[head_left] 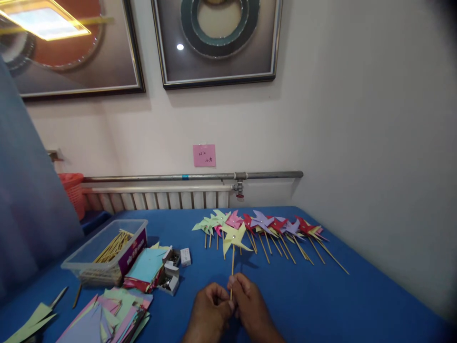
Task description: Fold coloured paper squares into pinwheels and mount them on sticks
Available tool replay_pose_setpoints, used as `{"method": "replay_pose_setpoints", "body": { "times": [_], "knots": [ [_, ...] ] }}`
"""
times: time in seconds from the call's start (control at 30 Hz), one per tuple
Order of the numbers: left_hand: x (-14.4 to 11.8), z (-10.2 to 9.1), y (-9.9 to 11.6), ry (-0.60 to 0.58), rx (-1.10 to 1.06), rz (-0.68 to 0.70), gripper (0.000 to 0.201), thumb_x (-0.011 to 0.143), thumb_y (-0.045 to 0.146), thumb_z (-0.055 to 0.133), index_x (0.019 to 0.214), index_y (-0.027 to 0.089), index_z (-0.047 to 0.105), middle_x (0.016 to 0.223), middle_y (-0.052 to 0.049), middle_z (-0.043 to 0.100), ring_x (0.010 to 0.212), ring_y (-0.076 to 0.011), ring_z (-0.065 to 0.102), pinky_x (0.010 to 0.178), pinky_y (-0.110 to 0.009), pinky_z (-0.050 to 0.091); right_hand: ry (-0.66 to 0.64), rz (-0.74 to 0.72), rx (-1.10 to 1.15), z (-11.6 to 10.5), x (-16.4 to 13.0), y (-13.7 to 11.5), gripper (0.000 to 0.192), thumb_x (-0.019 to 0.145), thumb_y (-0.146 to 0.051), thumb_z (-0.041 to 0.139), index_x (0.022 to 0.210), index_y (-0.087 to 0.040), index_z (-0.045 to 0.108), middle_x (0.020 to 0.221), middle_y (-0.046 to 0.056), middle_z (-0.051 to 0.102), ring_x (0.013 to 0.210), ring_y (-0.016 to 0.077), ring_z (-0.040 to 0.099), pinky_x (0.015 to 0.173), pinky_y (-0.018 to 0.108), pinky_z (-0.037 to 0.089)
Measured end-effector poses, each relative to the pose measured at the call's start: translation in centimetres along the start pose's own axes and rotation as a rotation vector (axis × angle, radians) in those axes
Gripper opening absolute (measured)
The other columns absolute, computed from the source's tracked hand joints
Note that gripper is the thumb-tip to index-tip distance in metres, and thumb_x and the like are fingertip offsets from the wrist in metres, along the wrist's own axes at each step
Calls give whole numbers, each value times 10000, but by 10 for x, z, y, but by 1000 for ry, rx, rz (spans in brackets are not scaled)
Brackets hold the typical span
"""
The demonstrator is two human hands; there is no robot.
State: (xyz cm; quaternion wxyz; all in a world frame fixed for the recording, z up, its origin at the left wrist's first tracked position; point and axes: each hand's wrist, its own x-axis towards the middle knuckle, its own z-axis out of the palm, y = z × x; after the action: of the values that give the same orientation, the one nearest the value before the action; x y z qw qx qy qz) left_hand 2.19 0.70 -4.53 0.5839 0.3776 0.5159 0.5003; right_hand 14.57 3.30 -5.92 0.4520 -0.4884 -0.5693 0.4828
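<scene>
Both hands are at the near edge of the blue tablecloth (285, 300), fingers curled in with barely any gap. The left hand (209, 309) pinches the thin wooden stick (233, 264) near its bottom end, and the right hand (252, 305) grips it just above, thumb against it. At the top of that stick, pointing away from the person, sits a pale yellow pinwheel (234, 237), standing upright in front of the others from here. Over on the near left lie cut pieces of green paper (34, 321) and, beside them, a loose pile of coloured paper (103, 317). A little farther on are two small open boxes (171, 281) of metal bits, a small white box (185, 257), a stack of light blue paper (146, 263) and a clear plastic tub (80, 259) full of sticks (116, 245). Toward the far side, from the middle to the right, finished pinwheels (262, 220) lie in an overlapping row, green, pink, red and purple among them. Behind the table a pink note (204, 156) hangs on the wall (339, 109) above a metal pipe (157, 178), with two framed pictures (219, 66) higher up
</scene>
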Motion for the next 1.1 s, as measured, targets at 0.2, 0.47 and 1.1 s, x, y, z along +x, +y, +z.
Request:
{"method": "replay_pose_setpoints", "body": {
  "times": [0.2,0.47,1.1],
  "knots": [
    [-1,-3,6,63,213,183,307,645,259,873,572,203,580,524,20,566,529,-124,468,561,-250,320,-4,-71,-54,1,-7,1,400,938,-607,565,769,-247,532,611,-71,499,550,132,478,542,246,374],
    [-8,0,7,102,351,267,282,763,248,818,610,205,586,589,19,592,615,-161,517,623,-261,353,32,-9,-51,0,-4,-1,250,879,-452,620,758,-244,549,609,-59,546,570,147,536,581,256,427],
    [-11,0,5,40,324,289,225,733,237,819,629,220,619,602,18,544,629,-169,486,632,-262,339,393,-44,-899,-167,30,-48,256,1029,-270,467,940,-187,692,856,78,752,795,211,676,681,289,380]
  ]
}}
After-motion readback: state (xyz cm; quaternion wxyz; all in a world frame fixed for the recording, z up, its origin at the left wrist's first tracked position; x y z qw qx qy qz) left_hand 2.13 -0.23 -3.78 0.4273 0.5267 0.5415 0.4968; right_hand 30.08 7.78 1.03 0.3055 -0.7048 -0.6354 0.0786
